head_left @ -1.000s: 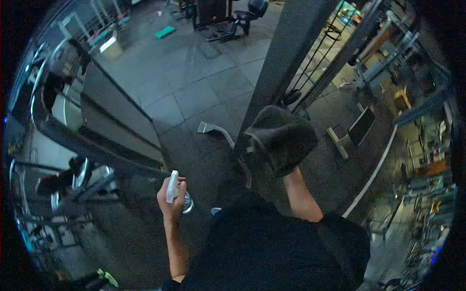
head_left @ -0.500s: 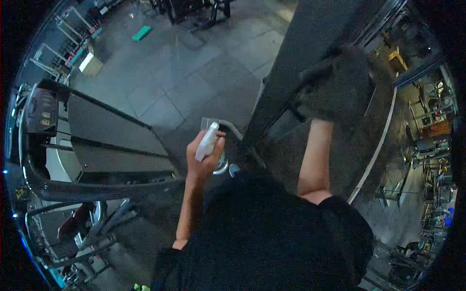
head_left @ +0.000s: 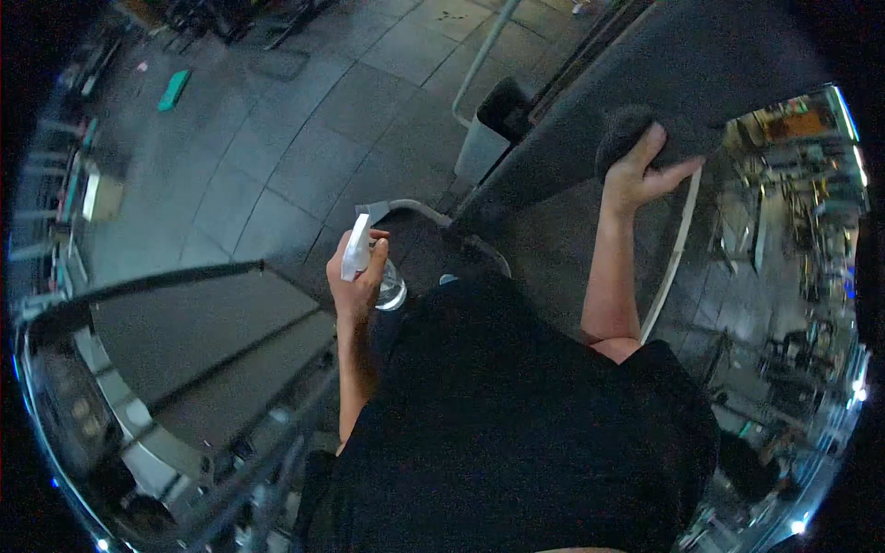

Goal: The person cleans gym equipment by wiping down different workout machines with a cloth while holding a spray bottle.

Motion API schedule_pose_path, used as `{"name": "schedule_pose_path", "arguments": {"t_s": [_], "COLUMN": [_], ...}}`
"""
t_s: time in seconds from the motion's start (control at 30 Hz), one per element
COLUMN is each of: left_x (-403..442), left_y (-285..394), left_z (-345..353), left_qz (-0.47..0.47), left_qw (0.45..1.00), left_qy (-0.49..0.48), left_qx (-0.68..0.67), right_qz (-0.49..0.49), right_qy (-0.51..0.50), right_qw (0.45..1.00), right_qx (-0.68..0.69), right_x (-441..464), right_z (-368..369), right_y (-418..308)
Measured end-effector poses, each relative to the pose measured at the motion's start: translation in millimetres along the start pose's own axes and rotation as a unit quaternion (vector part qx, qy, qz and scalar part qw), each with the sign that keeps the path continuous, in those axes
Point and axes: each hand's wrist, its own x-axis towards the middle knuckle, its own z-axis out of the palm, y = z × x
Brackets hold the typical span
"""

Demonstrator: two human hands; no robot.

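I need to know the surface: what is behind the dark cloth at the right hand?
A dark panel shows beyond the dark cloth; directly behind cloth and right hand, it is covered.

one left hand [head_left: 355, 279], one right hand [head_left: 636, 177], one spray bottle [head_left: 357, 249], one dark cloth [head_left: 620, 135]; one green block [head_left: 173, 90] upper left, one bin [head_left: 480, 152] upper centre.

No text, label, brand, number or sign could be read.
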Motion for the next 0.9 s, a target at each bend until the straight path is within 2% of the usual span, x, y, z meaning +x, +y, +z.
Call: {"name": "schedule_pose_path", "arguments": {"t_s": [0.03,0.1,0.2,0.27,0.33,0.37,0.4,0.43,0.47,0.53,0.57,0.63,0.77,0.83,0.9], "left_x": [8.7,37.5,68.0,89.9,107.7,113.4,117.2,120.7,124.8,130.7,134.1,141.0,151.9,158.3,164.2], "left_y": [5.0,12.1,45.3,58.9,63.2,75.8,87.1,97.8,105.4,115.1,124.5,135.3,158.9,166.7,174.8], "left_z": [-4.6,-17.4,-28.3,-26.1,-11.9,-7.9,0.8,10.8,21.9,43.0,52.0,67.5,94.5,103.7,108.3], "left_qz": [0.005,0.039,0.066,0.071,0.208,0.163,0.167,0.179,0.193,0.226,0.232,0.233,0.272,0.281,0.285], "left_qw": [1.000,0.997,0.986,0.973,0.942,0.940,0.936,0.925,0.914,0.902,0.895,0.880,0.867,0.864,0.861], "left_qy": [-0.015,-0.057,-0.141,-0.201,-0.242,-0.281,-0.293,-0.323,-0.352,-0.365,-0.380,-0.413,-0.417,-0.416,-0.421], "left_qx": [0.020,0.029,0.063,0.086,0.106,0.103,0.101,0.083,0.064,0.047,0.009,-0.019,-0.025,-0.029,-0.029], "right_qz": [-0.005,0.060,0.105,0.127,0.143,0.178,0.215,0.256,0.254,0.232,0.224,0.180,0.158,0.180,0.190], "right_qy": [0.012,0.062,0.064,0.092,0.123,0.110,0.097,0.130,0.140,0.074,0.085,0.010,0.058,0.061,0.075], "right_qw": [1.000,0.989,0.988,0.973,0.954,0.947,0.939,0.932,0.930,0.915,0.915,0.927,0.950,0.908,0.916], "right_qx": [-0.013,-0.120,-0.097,-0.168,-0.235,-0.243,-0.249,-0.222,-0.227,-0.322,-0.324,-0.328,-0.264,-0.374,-0.345], "right_x": [-9.3,-24.1,-27.1,-37.5,-52.1,-61.9,-70.9,-81.4,-98.8,-135.2,-129.4,-131.9,-124.2,-120.8,-110.7], "right_z": [-6.0,-8.2,-6.2,-5.3,-9.7,-8.7,-8.1,2.5,-3.9,-17.8,-12.5,-8.4,-2.5,2.4,8.5], "right_y": [8.2,17.1,-3.1,2.9,8.1,6.9,6.8,-2.1,10.1,48.0,41.1,14.9,7.7,4.6,-1.6]}}
